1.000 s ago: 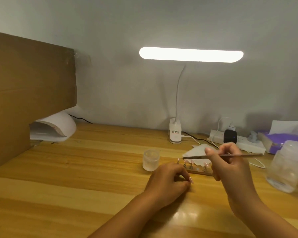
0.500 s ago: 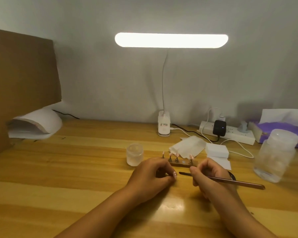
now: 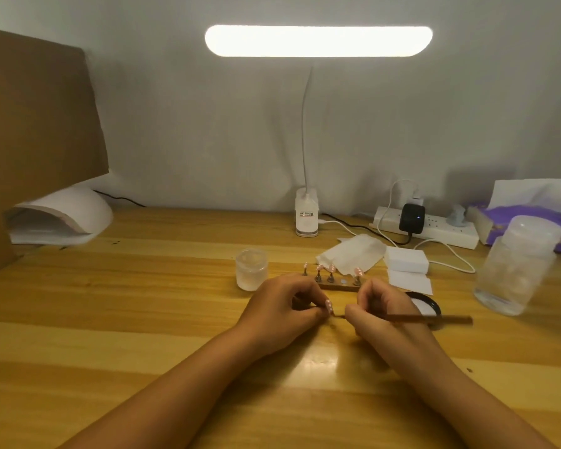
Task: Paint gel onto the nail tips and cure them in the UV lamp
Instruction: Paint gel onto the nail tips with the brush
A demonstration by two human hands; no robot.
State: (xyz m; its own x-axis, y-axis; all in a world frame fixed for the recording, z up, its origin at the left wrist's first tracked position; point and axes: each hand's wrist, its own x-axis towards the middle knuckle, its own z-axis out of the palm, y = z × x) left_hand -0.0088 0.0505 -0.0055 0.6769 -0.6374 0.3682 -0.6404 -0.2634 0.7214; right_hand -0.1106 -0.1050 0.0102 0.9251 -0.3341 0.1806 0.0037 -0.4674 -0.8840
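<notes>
My left hand (image 3: 282, 309) pinches a small stand with a pink nail tip (image 3: 328, 306) at its fingertips, low over the wooden table. My right hand (image 3: 382, 309) grips a thin brown brush (image 3: 434, 319) whose tip points left and meets the nail tip. Behind both hands lies a wooden holder bar (image 3: 337, 286) carrying several more pink nail tips on little stands. A frosted gel jar (image 3: 251, 268) stands left of the bar. The white UV lamp (image 3: 59, 215) sits at the far left, its opening facing right.
A black lid (image 3: 429, 305) lies just behind my right hand. White wipes (image 3: 353, 254) and pads (image 3: 405, 259) lie behind the bar. A clear plastic bottle (image 3: 518, 267) stands at right, with a power strip (image 3: 434, 230), desk lamp base (image 3: 306, 217), purple tissue pack and cardboard sheet (image 3: 36, 131) around.
My right hand came down from above the holder bar to table level, and the brush tip moved left onto the nail tip my left hand holds. The view shifted left.
</notes>
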